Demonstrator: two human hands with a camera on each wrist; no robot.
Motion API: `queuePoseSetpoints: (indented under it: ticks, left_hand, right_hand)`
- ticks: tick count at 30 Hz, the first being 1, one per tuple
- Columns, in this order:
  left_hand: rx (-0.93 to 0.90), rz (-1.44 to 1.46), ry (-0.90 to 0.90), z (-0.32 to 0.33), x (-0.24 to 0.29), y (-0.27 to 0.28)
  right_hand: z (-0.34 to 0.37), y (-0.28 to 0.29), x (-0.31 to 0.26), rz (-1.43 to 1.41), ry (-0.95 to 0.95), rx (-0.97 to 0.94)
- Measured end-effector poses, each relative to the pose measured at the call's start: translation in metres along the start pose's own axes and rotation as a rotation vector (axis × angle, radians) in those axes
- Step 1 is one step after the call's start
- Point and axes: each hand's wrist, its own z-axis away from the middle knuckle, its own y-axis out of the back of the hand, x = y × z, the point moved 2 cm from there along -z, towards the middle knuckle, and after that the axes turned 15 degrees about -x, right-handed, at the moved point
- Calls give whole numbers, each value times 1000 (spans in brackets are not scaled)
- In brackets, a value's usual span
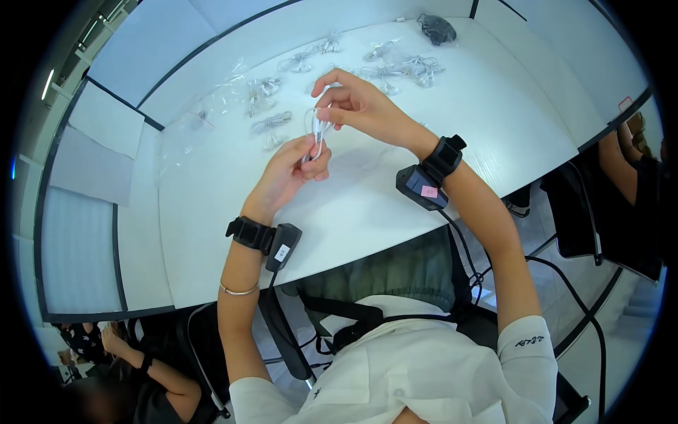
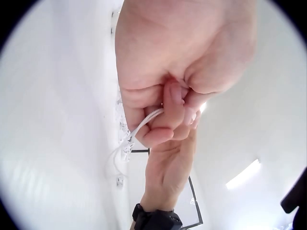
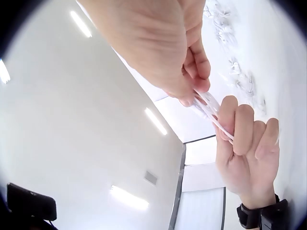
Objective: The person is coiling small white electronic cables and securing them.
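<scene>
A coiled white cable (image 1: pixel 317 127) is held up between both hands over the white table (image 1: pixel 367 219). My left hand (image 1: pixel 286 173) grips its lower part with curled fingers. From above, my right hand (image 1: pixel 371 109) pinches the upper end between thumb and index finger, the other fingers loosely bent. In the left wrist view, thin white strands (image 2: pixel 144 123) loop out from between the left fingers. The right wrist view shows the cable's strands (image 3: pixel 207 106) running from the right fingertips into the left hand (image 3: pixel 249 153), which hides their lower part.
Several bundled white cables lie toward the back, among them one bundle (image 1: pixel 272 121) just beyond the left hand and another (image 1: pixel 424 71) farther right. A dark bundle (image 1: pixel 438 30) sits at the back edge. Clear plastic wrapping (image 1: pixel 185 141) lies at left. Low partitions (image 1: pixel 191 81) border the table.
</scene>
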Motion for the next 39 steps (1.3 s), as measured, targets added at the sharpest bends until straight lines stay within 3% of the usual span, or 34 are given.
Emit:
queuePoseSetpoints:
  ticks: [9, 21, 24, 28, 33, 35, 37, 39]
  left_hand:
    - [104, -45, 0, -3, 5, -13]
    - [-71, -3, -50, -1, 7, -8]
    - [-7, -191, 22, 0, 10, -8]
    - [62, -127, -88, -3, 8, -7]
    - [88, 49, -252, -1, 7, 6]
    - [119, 38, -225, -1, 5, 5]
    - [134, -14, -164, -2, 4, -5]
    - [-57, 3, -48, -1, 2, -4]
  right_hand:
    - [-3, 0, 2, 45, 91, 19]
    - [-3, 2, -1, -123, 93, 7]
    - [-3, 4, 4, -101, 61, 1]
    - [-4, 3, 6, -56, 60, 96]
    - [0, -3, 15, 168, -187, 0]
    - [1, -11, 14, 186, -258, -66]
    - [-1, -17, 11, 43, -204, -133]
    - [-3, -22, 10, -17, -60, -111]
